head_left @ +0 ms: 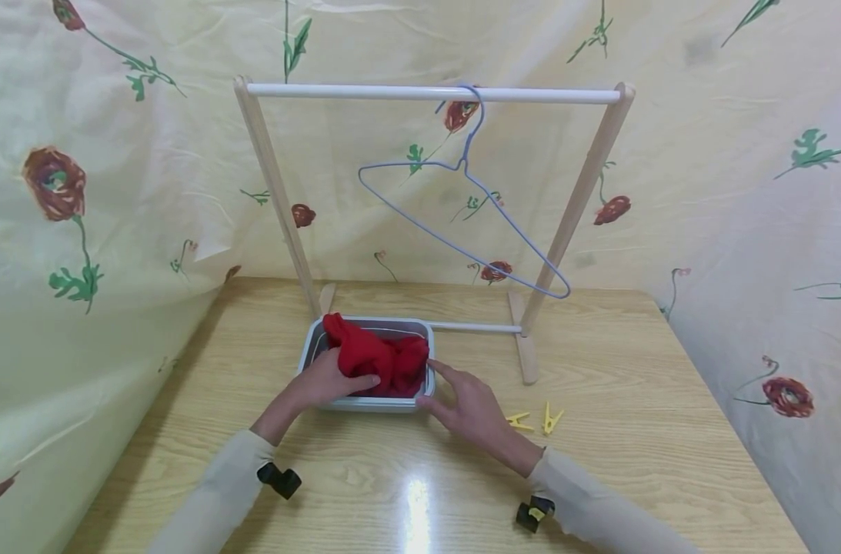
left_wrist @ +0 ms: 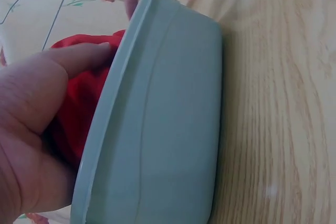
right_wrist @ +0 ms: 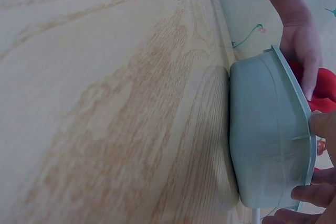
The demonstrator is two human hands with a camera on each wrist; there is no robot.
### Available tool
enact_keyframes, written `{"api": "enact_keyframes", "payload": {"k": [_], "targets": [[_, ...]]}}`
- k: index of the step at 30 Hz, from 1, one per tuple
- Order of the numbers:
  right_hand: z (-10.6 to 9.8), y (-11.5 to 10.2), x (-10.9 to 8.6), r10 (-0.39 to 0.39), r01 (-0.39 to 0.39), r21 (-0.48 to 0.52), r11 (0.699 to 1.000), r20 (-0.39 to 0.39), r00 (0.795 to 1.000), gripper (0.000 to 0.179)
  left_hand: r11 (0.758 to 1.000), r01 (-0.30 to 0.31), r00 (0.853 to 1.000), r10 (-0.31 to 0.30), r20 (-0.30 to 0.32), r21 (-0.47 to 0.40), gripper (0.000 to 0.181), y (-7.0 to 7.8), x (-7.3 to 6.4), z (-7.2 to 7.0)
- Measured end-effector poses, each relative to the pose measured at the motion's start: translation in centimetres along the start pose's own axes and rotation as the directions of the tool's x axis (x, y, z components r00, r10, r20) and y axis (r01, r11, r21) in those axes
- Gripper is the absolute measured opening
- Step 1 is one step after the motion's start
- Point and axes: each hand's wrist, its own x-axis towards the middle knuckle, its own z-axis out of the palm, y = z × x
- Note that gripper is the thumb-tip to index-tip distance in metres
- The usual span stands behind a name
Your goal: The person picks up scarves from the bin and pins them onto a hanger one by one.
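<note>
A pale blue-grey plastic basin [head_left: 375, 405] stands on the table, holding a bunched red cloth [head_left: 365, 354] whose kind cannot be made out. My left hand [head_left: 323, 379] reaches over the basin's left side and grips the cloth; its thumb lies on the fabric, and its other fingers are hidden in the basin. At the right end, my right hand [head_left: 470, 406] holds the basin by its rim, the thumb at the front corner and the fingers by the end wall. In the right wrist view, the basin [right_wrist: 268, 135] sits flat on the wood.
Behind the basin rises a wooden rack [head_left: 578, 208] with a white top bar [head_left: 365, 91]. A blue wire hanger [head_left: 420, 223] hangs from it. Two yellow clothespins [head_left: 551, 419] lie right of my right hand. Flowered cloth [head_left: 759, 231] surrounds the wooden table [head_left: 614, 362].
</note>
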Motion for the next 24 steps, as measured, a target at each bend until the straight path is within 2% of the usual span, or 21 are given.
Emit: {"api": "enact_keyframes", "payload": {"k": [4,8,13,16,20,24], "targets": [[0.0,0.0,0.0,-0.001,0.001,0.003,1.0,0.001,1.0,0.066,1.0,0.017,0.998,-0.017,-0.052,0.003,0.029,0.1,-0.2,-0.3],[-0.1,-0.1,0.0,-0.001,0.001,0.012,1.0,0.001,1.0,0.066,0.998,0.03,0.995,-0.036,-0.092,-0.063,0.022,0.4,-0.4,-1.0],[-0.1,-0.1,0.0,0.001,-0.001,0.026,1.0,0.006,1.0,0.066,0.986,0.011,0.993,-0.03,-0.111,-0.166,0.035,0.5,-0.6,-2.2],[-0.1,-0.2,-0.1,0.005,-0.005,0.026,1.0,0.011,1.0,0.066,0.978,0.042,0.989,-0.069,-0.127,-0.205,0.043,0.6,-0.8,-2.8],[-0.1,-0.2,-0.1,0.006,-0.007,0.022,1.0,0.011,1.0,0.066,0.967,0.099,0.974,-0.143,-0.177,-0.234,0.05,1.2,-0.8,-3.5],[-0.2,-0.3,-0.1,0.005,-0.005,0.013,1.0,0.007,1.0,0.066,0.958,0.109,0.965,-0.166,-0.202,-0.266,0.055,2.0,-0.9,-4.2]]}}
